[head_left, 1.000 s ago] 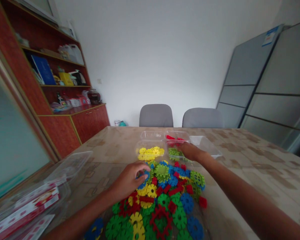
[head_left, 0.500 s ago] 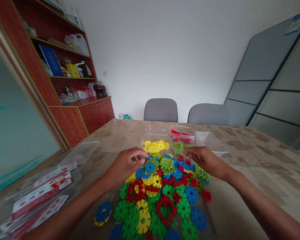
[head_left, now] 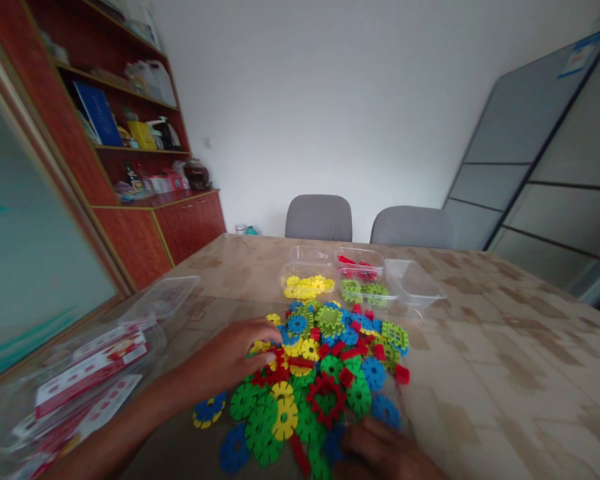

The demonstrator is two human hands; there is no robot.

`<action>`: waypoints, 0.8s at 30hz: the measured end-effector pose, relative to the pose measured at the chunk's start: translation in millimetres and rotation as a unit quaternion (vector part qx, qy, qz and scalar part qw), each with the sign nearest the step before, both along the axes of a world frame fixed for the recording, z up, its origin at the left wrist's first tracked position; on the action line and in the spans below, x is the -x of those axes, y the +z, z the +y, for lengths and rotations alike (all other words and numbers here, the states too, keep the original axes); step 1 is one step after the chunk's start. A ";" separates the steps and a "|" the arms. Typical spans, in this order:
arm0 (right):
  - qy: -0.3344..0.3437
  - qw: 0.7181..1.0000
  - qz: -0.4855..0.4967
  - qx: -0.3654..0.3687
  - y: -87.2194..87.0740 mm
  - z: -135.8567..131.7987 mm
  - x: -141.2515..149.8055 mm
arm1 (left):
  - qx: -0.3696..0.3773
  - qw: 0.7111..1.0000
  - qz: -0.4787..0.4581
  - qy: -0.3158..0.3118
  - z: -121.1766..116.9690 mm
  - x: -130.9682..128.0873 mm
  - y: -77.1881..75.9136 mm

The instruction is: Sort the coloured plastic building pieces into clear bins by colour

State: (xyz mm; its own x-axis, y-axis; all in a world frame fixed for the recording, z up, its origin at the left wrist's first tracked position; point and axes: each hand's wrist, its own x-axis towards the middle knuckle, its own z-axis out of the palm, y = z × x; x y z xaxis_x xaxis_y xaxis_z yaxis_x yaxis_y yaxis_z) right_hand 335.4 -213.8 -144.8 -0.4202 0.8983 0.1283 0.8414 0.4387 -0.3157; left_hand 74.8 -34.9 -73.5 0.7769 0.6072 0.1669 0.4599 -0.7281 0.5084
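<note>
A heap of plastic building pieces lies on the table, with notched discs in several colours, red frames, red bars and light green square pieces. My left hand point(head_left: 247, 350) is at the heap's left side, beside a yellow disc point(head_left: 273, 320) and a red frame point(head_left: 270, 370). Its thumb and fingers are curved and apart, with nothing visible between them. At the near edge, my right hand point(head_left: 380, 448) reaches over a dark blue disc point(head_left: 334, 443). That hand is blurred, and I cannot tell whether it grips the disc. A blue disc point(head_left: 385, 410) lies just beyond it.
Behind the heap stand clear tubs: one with yellow discs point(head_left: 307, 287), one with light green pieces point(head_left: 365, 292), one with red pieces point(head_left: 357, 267). A clear container point(head_left: 415, 283) stands to their right. Plastic packaging with printed cards point(head_left: 93, 373) lies at left. Grey chairs point(head_left: 319, 217) stand behind.
My right hand has moved from the light green pieces at the back to the heap's near edge. My left hand has come back slightly toward me and down.
</note>
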 end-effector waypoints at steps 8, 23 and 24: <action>-0.024 0.998 -0.050 -0.036 66.9 34.8 3.9 | 0.010 1.000 0.018 -0.006 10.9 10.2 -9.1; 0.010 1.000 -0.027 0.001 49.5 50.0 8.0 | 0.003 0.995 0.099 0.002 -15.1 -4.5 -3.2; 0.005 1.000 -0.025 0.011 53.8 49.2 8.9 | 0.008 0.995 0.096 0.006 -17.4 -5.8 -0.3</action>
State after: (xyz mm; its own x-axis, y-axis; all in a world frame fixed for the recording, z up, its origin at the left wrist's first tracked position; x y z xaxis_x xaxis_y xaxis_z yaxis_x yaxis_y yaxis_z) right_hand 326.5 -164.5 -90.9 -0.4352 0.8961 0.0869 0.8519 0.4411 -0.2824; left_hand 80.7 -52.2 -73.8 0.7856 0.6187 0.0062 0.5589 -0.7139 0.4219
